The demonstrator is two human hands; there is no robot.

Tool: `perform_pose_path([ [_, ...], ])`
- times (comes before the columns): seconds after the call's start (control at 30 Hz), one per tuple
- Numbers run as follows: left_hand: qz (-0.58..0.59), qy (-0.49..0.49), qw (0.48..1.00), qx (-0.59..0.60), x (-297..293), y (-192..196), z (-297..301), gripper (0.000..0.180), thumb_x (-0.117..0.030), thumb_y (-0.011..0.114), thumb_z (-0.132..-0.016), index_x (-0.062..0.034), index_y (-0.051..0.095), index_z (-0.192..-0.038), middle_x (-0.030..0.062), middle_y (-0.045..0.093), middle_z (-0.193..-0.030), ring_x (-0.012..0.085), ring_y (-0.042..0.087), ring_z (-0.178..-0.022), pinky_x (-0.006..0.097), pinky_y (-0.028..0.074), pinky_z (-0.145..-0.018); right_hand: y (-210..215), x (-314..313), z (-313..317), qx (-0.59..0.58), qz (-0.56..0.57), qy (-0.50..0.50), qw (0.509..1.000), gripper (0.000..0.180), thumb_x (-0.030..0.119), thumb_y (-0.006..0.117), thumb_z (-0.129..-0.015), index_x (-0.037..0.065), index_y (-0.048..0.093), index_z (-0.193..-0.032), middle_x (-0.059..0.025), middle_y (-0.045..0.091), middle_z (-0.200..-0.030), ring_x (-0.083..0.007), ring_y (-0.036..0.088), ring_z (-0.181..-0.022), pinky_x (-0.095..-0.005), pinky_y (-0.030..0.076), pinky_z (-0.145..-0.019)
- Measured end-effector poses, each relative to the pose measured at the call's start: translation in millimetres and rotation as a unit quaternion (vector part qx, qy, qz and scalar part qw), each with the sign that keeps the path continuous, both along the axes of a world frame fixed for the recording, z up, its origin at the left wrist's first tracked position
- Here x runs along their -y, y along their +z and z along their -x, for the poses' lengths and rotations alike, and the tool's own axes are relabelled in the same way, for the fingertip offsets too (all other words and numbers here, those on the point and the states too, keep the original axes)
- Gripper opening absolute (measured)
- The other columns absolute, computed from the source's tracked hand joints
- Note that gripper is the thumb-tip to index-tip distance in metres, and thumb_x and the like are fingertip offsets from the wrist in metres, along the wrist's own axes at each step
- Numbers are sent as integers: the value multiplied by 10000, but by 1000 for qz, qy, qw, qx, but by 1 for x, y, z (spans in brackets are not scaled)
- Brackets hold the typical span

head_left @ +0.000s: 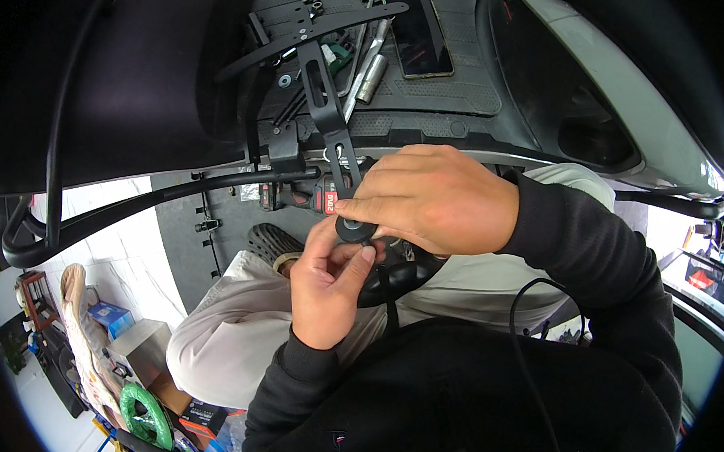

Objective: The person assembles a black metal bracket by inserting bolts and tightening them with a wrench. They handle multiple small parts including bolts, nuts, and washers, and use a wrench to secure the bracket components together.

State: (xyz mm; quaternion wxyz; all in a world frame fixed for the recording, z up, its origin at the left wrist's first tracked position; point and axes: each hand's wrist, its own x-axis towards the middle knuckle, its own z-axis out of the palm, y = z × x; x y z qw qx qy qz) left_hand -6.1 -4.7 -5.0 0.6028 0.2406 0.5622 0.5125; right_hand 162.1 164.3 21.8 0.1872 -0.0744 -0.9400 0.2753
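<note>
A long black metal bracket (322,93) with slots runs from the vehicle's floorboard toward me, crossed at its far end by a curved black strip (365,16). At its near end sits a round black disc (352,231) with a metal centre. My right hand (443,201) grips the bracket's near end from above, with the thumb side along the disc. Below the disc, my left hand (326,283) pinches its edge between thumb and fingers. Part of the bracket's end is hidden by both hands.
On the grey ribbed floorboard (461,82) lie a smartphone (420,36), a metal tubular socket (372,80), a loose washer (286,80) and several small parts. Below it, a red-and-black power tool (325,195) rests on the floor. A black tubular bar (156,196) crosses at left.
</note>
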Motion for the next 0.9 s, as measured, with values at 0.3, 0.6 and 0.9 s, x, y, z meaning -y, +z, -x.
perform_pose_path([
  [0.3, -29, 60, 998, -18, 0, 1, -6, 456, 97, 590, -1022, 39, 489, -1463, 144, 689, -1173, 170, 720, -1059, 331, 606, -968, 4, 0, -2, 2, -3, -8, 1000, 469, 143, 774, -854, 63, 703, -1311, -43, 713, -1047, -251, 695, -982, -375, 549, -848],
  [0.6, -22, 25, 999, -17, -2, -4, -6, 306, 67, 640, -1003, 49, 612, -1307, 136, 690, -1217, 180, 730, -994, 322, 620, -841, 1, 1, 1, 8, -9, 4, 1000, 476, 147, 774, -862, 61, 695, -1323, -43, 710, -1048, -253, 690, -977, -374, 547, -848],
  [0.9, -5, 73, 997, -29, 2, -2, -16, 290, 56, 654, -1004, 44, 628, -1293, 87, 585, -1333, 103, 687, -906, 240, 564, -714, 1, 2, 1, 11, -5, 2, 1000, 482, 142, 782, -854, 59, 690, -1320, -46, 703, -1046, -259, 685, -970, -381, 546, -848],
])
